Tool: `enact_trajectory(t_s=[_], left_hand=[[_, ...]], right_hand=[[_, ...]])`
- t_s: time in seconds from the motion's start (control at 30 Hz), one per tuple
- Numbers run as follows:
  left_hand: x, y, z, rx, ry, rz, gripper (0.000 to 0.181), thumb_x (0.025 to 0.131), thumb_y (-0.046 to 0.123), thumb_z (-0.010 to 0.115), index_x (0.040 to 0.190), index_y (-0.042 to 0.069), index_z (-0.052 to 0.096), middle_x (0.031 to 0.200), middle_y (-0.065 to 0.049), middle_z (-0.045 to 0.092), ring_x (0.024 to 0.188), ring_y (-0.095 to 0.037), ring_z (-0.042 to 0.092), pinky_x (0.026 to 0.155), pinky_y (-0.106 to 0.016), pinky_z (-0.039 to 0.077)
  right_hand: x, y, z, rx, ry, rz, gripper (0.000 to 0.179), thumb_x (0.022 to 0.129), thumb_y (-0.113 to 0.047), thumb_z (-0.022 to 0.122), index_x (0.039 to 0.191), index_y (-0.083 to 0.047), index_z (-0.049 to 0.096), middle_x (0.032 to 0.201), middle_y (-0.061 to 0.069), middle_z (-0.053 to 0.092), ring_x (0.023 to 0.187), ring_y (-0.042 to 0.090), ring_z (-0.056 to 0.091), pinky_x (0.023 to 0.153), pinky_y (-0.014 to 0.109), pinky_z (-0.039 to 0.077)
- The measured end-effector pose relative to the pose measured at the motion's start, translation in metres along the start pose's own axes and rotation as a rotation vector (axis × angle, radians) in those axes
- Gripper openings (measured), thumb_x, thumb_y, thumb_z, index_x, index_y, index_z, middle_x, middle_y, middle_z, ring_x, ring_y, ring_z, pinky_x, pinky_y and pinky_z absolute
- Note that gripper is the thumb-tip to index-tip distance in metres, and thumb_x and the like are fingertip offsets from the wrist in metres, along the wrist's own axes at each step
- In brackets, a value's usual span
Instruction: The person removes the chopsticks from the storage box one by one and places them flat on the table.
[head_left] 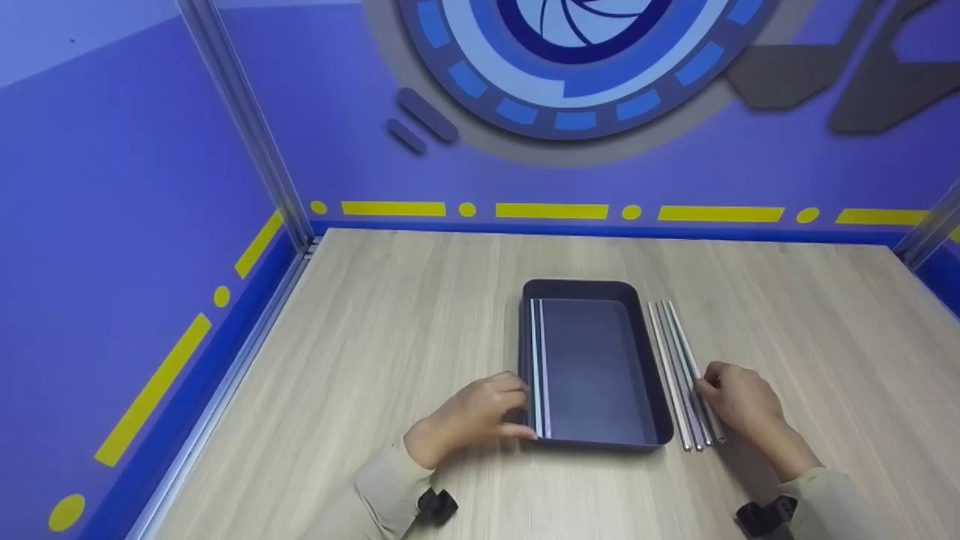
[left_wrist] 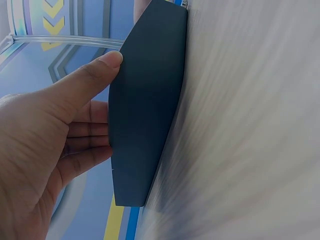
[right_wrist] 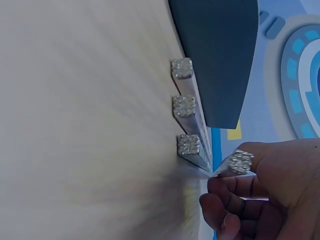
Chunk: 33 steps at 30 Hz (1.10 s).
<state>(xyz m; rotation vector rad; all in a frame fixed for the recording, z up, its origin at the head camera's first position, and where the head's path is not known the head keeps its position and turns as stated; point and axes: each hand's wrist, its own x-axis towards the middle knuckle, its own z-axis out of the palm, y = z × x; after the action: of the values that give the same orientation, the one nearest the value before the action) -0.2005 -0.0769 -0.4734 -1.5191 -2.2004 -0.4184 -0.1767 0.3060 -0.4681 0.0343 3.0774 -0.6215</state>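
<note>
In the head view, a dark rectangular tray [head_left: 600,367] lies on the table. Two long slim rods [head_left: 535,367] lie inside it along its left wall. My left hand [head_left: 480,412] grips the tray's near left corner, with its thumb on the near rim and its fingers at the left side. To the right of the tray, three square silver rods [right_wrist: 184,106] lie side by side on the table. My right hand [head_left: 742,397] pinches the rightmost rod [right_wrist: 242,161] between thumb and fingers; in the right wrist view its near end is raised off the table.
The pale wooden table [head_left: 390,322] reaches back to a blue patterned wall [head_left: 337,142]. A metal frame post [head_left: 255,127] stands at the back left corner. Dark wrist straps [head_left: 436,507] sit at both sleeves.
</note>
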Motion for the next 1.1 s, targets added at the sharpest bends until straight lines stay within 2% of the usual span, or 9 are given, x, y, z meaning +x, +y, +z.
enact_trajectory(t_s=[0.33,0.73,0.97,1.1], left_hand=[[0.0008,-0.0004,-0.0005,0.001,-0.023,-0.008,0.037,0.078,0.046,0.071,0.082,0.009,0.066,0.091,0.000,0.065,0.087,-0.011,0.062,0.084,-0.013,0.053],[0.0006,-0.0007,-0.0009,0.011,-0.029,-0.010,0.038,0.078,0.047,0.071,0.079,0.010,0.064,0.090,0.001,0.064,0.085,-0.011,0.061,0.082,-0.013,0.053],[0.0009,0.0007,-0.0011,0.000,-0.004,-0.007,0.037,0.076,0.047,0.072,0.079,0.010,0.064,0.091,0.002,0.064,0.085,-0.010,0.061,0.081,-0.012,0.052],[0.0005,0.0005,-0.0003,0.007,-0.003,-0.007,0.038,0.076,0.047,0.072,0.079,0.010,0.064,0.090,0.002,0.064,0.085,-0.010,0.061,0.081,-0.012,0.052]], right_hand=[[0.0004,-0.0005,0.0001,-0.033,-0.039,0.026,0.023,0.089,-0.019,0.057,0.069,-0.009,0.051,0.061,0.000,0.047,0.056,0.016,0.043,0.047,0.026,0.028],[0.0023,-0.0057,-0.0044,-0.072,-0.078,0.045,0.023,0.089,-0.019,0.057,0.070,-0.009,0.052,0.063,0.003,0.051,0.059,0.019,0.046,0.047,0.029,0.031],[0.0030,-0.0067,-0.0063,-0.092,-0.124,0.059,0.019,0.090,-0.018,0.056,0.075,-0.007,0.054,0.068,0.006,0.055,0.062,0.020,0.049,0.050,0.031,0.037],[0.0036,-0.0066,-0.0069,-0.095,-0.124,0.056,0.020,0.090,-0.019,0.056,0.075,-0.007,0.055,0.068,0.006,0.055,0.062,0.020,0.049,0.050,0.031,0.037]])
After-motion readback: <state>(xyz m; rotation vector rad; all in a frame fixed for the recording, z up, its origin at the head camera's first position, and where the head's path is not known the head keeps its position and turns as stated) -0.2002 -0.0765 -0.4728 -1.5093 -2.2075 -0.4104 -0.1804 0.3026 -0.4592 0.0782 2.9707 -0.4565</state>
